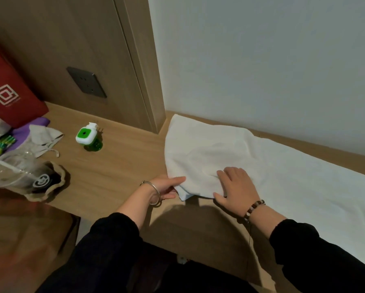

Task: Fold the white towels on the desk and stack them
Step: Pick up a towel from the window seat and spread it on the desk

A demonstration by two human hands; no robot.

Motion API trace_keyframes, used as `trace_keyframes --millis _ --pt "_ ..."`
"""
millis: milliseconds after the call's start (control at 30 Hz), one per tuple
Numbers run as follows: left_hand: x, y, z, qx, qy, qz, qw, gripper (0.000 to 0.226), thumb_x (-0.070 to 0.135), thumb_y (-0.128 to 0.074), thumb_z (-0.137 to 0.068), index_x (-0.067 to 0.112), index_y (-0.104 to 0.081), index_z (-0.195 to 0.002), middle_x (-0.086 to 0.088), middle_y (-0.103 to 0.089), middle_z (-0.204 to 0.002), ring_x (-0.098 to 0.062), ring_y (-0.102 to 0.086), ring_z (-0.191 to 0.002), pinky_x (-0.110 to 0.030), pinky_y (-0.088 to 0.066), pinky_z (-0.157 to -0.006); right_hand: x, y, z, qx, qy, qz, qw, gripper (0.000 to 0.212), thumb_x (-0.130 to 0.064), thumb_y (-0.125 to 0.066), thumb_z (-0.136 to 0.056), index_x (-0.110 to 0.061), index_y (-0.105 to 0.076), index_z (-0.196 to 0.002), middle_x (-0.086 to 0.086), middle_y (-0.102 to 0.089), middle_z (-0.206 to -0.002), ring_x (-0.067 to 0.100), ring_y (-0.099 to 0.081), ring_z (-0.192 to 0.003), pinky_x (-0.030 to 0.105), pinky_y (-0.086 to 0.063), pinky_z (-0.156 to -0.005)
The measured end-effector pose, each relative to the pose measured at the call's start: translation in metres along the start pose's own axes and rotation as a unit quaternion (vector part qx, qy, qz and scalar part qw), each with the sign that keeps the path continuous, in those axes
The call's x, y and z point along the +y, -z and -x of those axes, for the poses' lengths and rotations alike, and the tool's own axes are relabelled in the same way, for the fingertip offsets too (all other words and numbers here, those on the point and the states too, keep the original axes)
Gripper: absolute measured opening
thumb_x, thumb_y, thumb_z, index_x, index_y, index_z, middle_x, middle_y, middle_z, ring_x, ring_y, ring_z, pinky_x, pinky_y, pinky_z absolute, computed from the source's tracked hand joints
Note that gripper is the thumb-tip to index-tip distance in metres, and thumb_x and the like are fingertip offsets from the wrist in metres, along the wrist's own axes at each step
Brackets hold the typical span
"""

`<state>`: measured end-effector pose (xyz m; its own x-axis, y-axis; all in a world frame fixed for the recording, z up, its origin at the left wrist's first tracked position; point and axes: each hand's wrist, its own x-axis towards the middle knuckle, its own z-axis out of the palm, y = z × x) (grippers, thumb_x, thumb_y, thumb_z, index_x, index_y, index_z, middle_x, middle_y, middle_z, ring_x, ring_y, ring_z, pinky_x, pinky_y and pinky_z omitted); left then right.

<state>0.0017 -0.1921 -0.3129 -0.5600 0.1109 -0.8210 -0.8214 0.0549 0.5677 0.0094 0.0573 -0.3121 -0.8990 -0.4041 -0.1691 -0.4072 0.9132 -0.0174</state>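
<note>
- The white towel (283, 166) lies spread on the wooden worktop (118, 161). It runs from the middle away to the right, along the foot of the pale wall (261, 60).
- Its left part is rumpled and looks doubled over; I cannot tell whether that is one cloth or two.
- The left hand (166, 187) is at the towel's near left corner. The thumb lies on top of the cloth and the fingers (168, 196) curl underneath, so the corner is pinched between them.
- The right hand (236, 187) rests on the towel just right of that corner, palm down. Its fingers (221, 174) are straight and slightly spread, pressing on the cloth and gripping nothing.
- A silver bangle (155, 194) sits on the left wrist and a bead bracelet (253, 209) on the right.
- To the left, well apart from the towel, a green-and-white plug-in device (88, 137) stands on the worktop.
- At the far left are a red bag (8, 92), a grey cloth (44, 138) and a dark pouch (44, 182).
</note>
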Motion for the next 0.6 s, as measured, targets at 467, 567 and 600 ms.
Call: trace_keyframes --millis 467,567,600 --pt "0.021 0.023 0.053 0.093 -0.213 0.065 0.970 0.019 0.027 -0.061 -0.089 0.010 -0.062 -0.098 0.001 -0.052 -0.057 -0.006 -0.040 -0.036 -0.016 -0.036 -0.038 0.074 0.056 -0.033 -0.144 -0.107 -0.010 0.984 0.039 -0.018 -0.053 -0.087 -0.020 -0.053 -0.126 0.005 -0.058 -0.125 0.024 -0.057 -0.108 0.032 -0.045 -0.087" --pt "0.018 0.015 0.056 0.108 -0.211 0.246 0.940 0.023 0.024 -0.057 -0.093 0.010 -0.060 -0.110 -0.006 -0.066 -0.086 -0.013 -0.064 -0.068 -0.025 -0.054 -0.064 0.079 0.067 -0.036 -0.055 -0.142 0.008 0.988 0.028 -0.021 -0.055 -0.087 -0.020 -0.060 -0.114 0.006 -0.060 -0.118 0.025 -0.054 -0.104 0.033 -0.041 -0.083" --pt "0.013 0.008 0.054 0.098 -0.217 0.286 0.928 0.022 0.023 -0.055 -0.094 0.011 -0.060 -0.111 -0.006 -0.068 -0.100 -0.018 -0.066 -0.088 -0.032 -0.054 -0.080 0.076 0.063 -0.032 0.004 -0.142 0.011 0.990 0.028 -0.021 -0.053 -0.088 -0.019 -0.059 -0.115 0.007 -0.060 -0.115 0.026 -0.053 -0.104 0.033 -0.039 -0.081"
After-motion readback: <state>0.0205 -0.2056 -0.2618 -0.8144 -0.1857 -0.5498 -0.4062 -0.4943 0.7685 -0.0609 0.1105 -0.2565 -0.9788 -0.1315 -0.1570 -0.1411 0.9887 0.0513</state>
